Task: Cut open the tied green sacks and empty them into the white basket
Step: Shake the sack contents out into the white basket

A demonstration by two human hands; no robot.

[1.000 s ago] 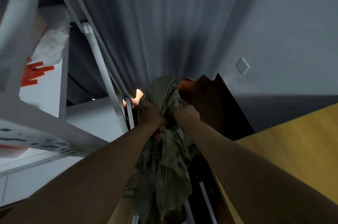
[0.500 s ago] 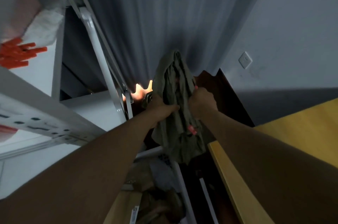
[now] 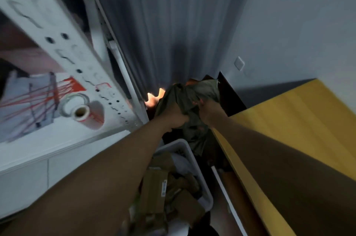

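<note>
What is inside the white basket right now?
The white basket holds brown cardboard packages and some pale wrapping. The left forearm covers its near left side, so the contents there are hidden.

Left hand point(image 3: 176, 118) and right hand point(image 3: 211, 113) grip green sack point(image 3: 187, 99), seemingly limp, above white basket point(image 3: 194, 160).

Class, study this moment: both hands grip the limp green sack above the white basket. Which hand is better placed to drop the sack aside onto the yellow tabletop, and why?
Right. The right hand grips the green sack on the side next to the yellow tabletop; the left hand is nearer the white shelving, beyond the white basket.
</note>
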